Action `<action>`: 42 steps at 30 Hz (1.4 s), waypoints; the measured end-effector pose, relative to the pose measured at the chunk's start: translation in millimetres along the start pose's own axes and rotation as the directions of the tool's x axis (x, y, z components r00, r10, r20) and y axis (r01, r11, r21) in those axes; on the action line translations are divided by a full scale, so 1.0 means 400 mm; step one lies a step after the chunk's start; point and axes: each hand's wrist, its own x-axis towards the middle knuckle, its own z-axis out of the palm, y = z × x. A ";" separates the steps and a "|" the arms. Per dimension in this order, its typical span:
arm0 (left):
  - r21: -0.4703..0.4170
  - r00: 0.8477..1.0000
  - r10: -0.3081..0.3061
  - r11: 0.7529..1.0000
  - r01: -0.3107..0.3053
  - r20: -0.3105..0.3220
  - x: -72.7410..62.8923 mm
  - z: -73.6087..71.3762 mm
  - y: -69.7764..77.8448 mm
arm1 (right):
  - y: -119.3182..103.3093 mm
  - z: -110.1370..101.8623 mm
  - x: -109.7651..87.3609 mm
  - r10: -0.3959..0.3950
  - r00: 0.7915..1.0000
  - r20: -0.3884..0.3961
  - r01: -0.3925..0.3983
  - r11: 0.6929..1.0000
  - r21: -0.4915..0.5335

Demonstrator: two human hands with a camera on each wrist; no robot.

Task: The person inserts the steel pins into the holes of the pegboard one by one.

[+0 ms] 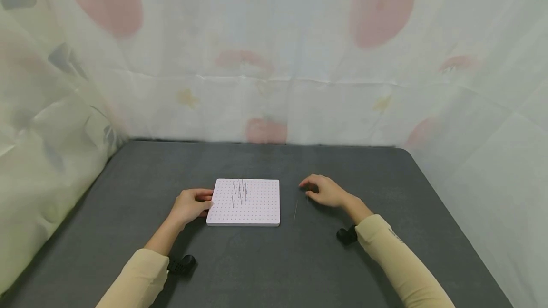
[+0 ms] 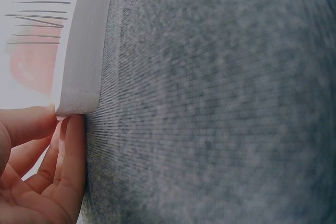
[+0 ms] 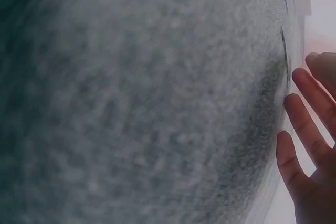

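Note:
A white board (image 1: 261, 203) with rows of small holes lies on the dark table. Several thin metal needles (image 1: 233, 202) stand in its left half, seen side-on as dark needles (image 2: 42, 2) in the left wrist view. My left hand (image 1: 190, 206) pinches the board's left edge, thumb at the top and fingers against the side. To the right of the board, my right hand (image 1: 327, 191) is low over the table, thumb and index finger apart. One loose needle (image 1: 296, 209) lies between board and hand; another thin needle (image 1: 307, 200) shows just below the fingertips.
The dark grey table (image 1: 257, 265) has a rounded far right corner. A pale curtain (image 1: 299, 61) printed with fruit hangs behind it and along both sides. Black wrist cameras, one a black device (image 1: 183, 264), sit at both cuffs close to the tabletop.

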 end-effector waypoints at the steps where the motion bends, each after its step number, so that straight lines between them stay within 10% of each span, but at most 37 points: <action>1: -0.002 1.000 -0.001 1.000 0.001 -0.001 0.000 0.000 0.000 | 0.002 0.001 0.000 -0.003 1.000 0.000 0.003 1.000 -0.002; 42: -0.011 1.000 0.001 1.000 -0.001 -0.004 0.005 -0.002 -0.005 | 0.014 0.020 0.011 0.045 0.999 0.024 -0.047 0.996 0.073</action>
